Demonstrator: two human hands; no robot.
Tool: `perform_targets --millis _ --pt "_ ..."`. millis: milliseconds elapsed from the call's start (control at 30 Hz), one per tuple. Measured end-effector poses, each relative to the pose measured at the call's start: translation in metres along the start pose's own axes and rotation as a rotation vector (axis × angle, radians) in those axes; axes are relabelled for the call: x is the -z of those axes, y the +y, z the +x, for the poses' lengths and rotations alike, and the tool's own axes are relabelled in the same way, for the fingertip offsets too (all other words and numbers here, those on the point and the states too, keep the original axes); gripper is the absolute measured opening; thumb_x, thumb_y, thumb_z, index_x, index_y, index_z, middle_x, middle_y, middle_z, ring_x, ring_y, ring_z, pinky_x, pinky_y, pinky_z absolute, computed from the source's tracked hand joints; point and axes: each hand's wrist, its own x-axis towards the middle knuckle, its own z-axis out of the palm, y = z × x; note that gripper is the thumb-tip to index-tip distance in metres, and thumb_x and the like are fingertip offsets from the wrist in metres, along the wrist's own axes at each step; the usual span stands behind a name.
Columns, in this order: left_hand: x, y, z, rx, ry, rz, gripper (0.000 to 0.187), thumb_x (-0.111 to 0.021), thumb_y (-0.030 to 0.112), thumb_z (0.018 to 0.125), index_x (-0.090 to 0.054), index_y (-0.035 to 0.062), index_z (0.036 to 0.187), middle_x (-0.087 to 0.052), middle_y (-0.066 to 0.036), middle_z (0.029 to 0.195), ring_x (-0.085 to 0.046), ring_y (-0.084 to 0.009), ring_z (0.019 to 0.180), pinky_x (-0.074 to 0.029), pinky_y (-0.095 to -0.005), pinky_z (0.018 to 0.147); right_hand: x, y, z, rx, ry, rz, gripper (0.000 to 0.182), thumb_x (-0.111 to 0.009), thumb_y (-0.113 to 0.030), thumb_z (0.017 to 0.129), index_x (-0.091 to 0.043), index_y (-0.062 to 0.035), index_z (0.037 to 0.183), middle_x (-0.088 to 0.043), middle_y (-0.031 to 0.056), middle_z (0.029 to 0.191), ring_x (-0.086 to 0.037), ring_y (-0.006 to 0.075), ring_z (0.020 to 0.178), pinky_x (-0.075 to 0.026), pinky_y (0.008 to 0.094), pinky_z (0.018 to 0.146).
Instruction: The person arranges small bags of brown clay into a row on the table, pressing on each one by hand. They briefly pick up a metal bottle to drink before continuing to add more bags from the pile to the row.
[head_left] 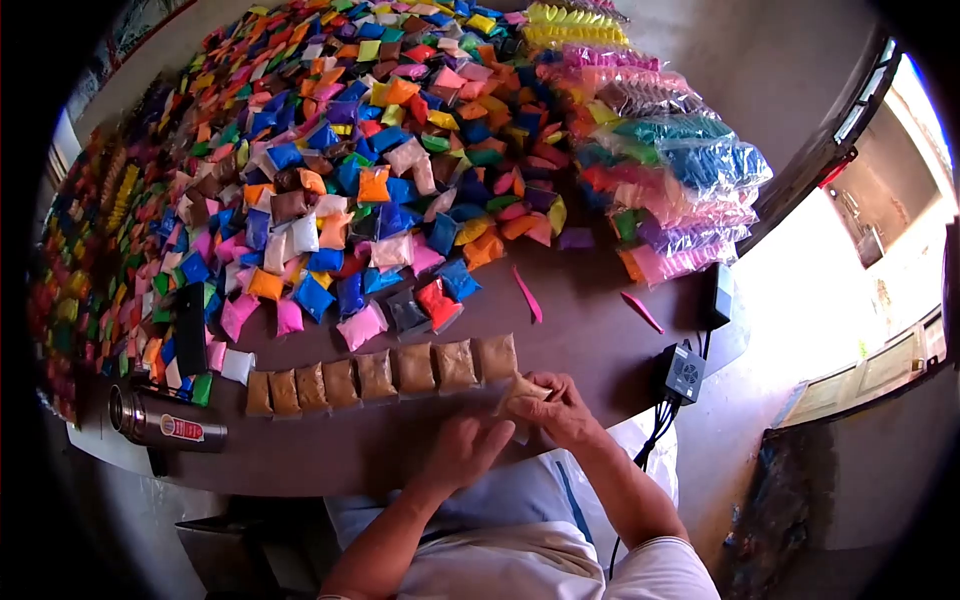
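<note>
My right hand [562, 412] pinches a small tan clay packet [522, 392] by its side, just over the table near its front edge. To the left of it, my left hand [468, 452] is open, fingers stretched out, holding nothing and apart from the packet. A row of brown clay packets [375, 376] lies side by side on the table in front of both hands. The right end of that row is close to the packet in my right hand, partly behind it.
A large heap of colourful packets [370, 185] covers the table's far left. Clear-wrapped packet strips [700, 170] are stacked at the back right. Two pink plastic tools [527, 295] lie mid-table. A steel flask [165, 418] lies at left; a black box with cables [680, 372] sits right.
</note>
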Motion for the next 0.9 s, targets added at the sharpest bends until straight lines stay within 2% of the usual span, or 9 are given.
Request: perform_targets --millis 100,133,200,233,300,500,800,833,900 --pt "-0.005 0.001 0.003 -0.045 0.073 -0.115 0.032 -0.055 0.028 0.101 -0.065 -0.0013 0.106 -0.064 -0.015 0.098 -0.063 -0.0244 0.083 -0.050 -0.0334 0.077 -0.004 -0.003 -0.008 -0.130 -0.053 -0.030 0.028 -0.076 -0.022 0.089 -0.068 0.0013 0.102 -0.069 0.0036 0.092 -0.064 0.0103 0.081 -0.052 0.0250 0.072" --pt "-0.005 0.002 0.003 -0.041 0.071 -0.114 0.032 -0.055 0.028 0.101 -0.065 -0.0013 0.106 -0.064 -0.015 0.098 -0.063 -0.0244 0.083 -0.050 -0.0334 0.077 -0.001 -0.001 -0.011 -0.149 -0.026 0.002 0.028 -0.070 -0.024 0.093 -0.067 0.0011 0.105 -0.068 0.0024 0.091 -0.064 0.0095 0.080 -0.051 0.0237 0.070" --pt "-0.003 0.005 0.004 -0.013 0.051 -0.019 0.035 -0.053 0.030 0.100 -0.064 -0.0018 0.110 -0.066 -0.022 0.100 -0.063 -0.0420 0.094 -0.050 -0.0427 0.085 -0.008 -0.004 -0.013 -0.169 0.003 0.036 0.030 -0.064 -0.027 0.098 -0.066 0.0009 0.108 -0.068 0.0013 0.090 -0.063 0.0088 0.079 -0.051 0.0224 0.069" --pt "-0.002 0.003 0.004 -0.010 0.049 -0.018 0.035 -0.053 0.030 0.100 -0.064 -0.0018 0.110 -0.066 -0.022 0.100 -0.063 -0.0420 0.094 -0.050 -0.0427 0.085 -0.015 -0.006 -0.014 -0.176 0.059 0.040 0.031 -0.062 -0.029 0.100 -0.066 0.0001 0.109 -0.067 0.0003 0.089 -0.061 0.0074 0.076 -0.049 0.0220 0.066" --pt "-0.002 -0.003 0.003 -0.086 -0.022 0.100 0.035 -0.055 0.031 0.101 -0.062 -0.0024 0.112 -0.067 -0.018 0.099 -0.065 -0.0308 0.090 -0.051 -0.0376 0.083 -0.017 -0.002 -0.016 -0.186 0.119 0.047 0.033 -0.059 -0.032 0.101 -0.065 -0.0007 0.110 -0.066 -0.0007 0.087 -0.058 0.0060 0.074 -0.047 0.0216 0.063" --pt "-0.003 -0.008 0.004 -0.101 0.049 0.098 0.036 -0.053 0.032 0.102 -0.062 -0.0026 0.107 -0.066 -0.016 0.091 -0.064 -0.0315 0.084 -0.051 -0.0388 0.080 -0.017 0.006 -0.014 -0.166 0.169 0.005 0.032 -0.058 -0.033 0.102 -0.064 -0.0024 0.110 -0.062 -0.0037 0.083 -0.052 0.0035 0.069 -0.043 0.0212 0.060" --pt "0.001 -0.003 0.005 -0.147 -0.029 0.097 0.038 -0.050 0.034 0.104 -0.061 -0.0028 0.101 -0.065 -0.015 0.086 -0.065 -0.0292 0.080 -0.051 -0.0372 0.075 -0.024 0.012 -0.018 -0.060 0.047 -0.015 0.028 -0.062 -0.026 0.100 -0.062 -0.0024 0.115 -0.064 -0.0030 0.096 -0.054 0.0023 0.080 -0.044 0.0195 0.065" --pt "0.002 -0.004 0.004 -0.147 -0.029 0.097 0.038 -0.050 0.034 0.104 -0.061 -0.0028 0.101 -0.065 -0.015 0.086 -0.065 -0.0292 0.080 -0.051 -0.0372 0.075 -0.023 0.014 -0.017 -0.051 0.043 -0.050 0.029 -0.062 -0.027 0.100 -0.062 -0.0022 0.116 -0.064 -0.0030 0.096 -0.053 0.0019 0.080 -0.043 0.0194 0.064" --pt "0.002 -0.006 0.003 -0.063 -0.041 0.015 0.030 -0.055 0.025 0.100 -0.064 -0.0029 0.100 -0.066 -0.022 0.094 -0.063 -0.0410 0.088 -0.049 -0.0453 0.081 -0.023 0.011 -0.017 -0.043 0.038 -0.086 0.031 -0.061 -0.028 0.100 -0.061 -0.0020 0.117 -0.064 -0.0030 0.097 -0.053 0.0015 0.080 -0.042 0.0193 0.063"
